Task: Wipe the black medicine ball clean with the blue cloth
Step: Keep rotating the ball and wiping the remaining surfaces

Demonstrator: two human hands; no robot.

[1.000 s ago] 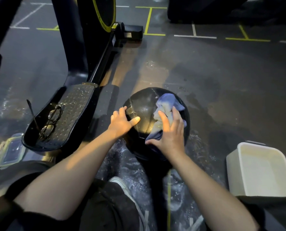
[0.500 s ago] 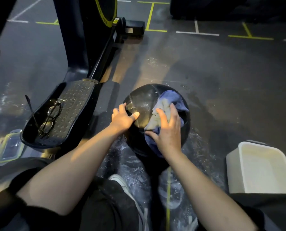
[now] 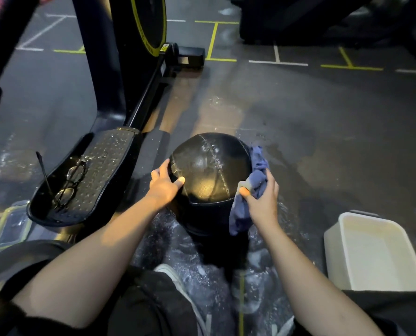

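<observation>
Medicine ball (image 3: 209, 170) glossy, wet, seamed; right hand (image 3: 262, 202) fingers clamped on blue cloth (image 3: 255, 180).

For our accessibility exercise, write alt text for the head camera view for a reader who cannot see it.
A person's right hand presses a blue cloth against a black medicine ball on a wet gym floor; the left hand steadies it.

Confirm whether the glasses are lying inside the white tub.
No, the glasses lie on the black pedal left of the ball, far from the white tub.
</observation>
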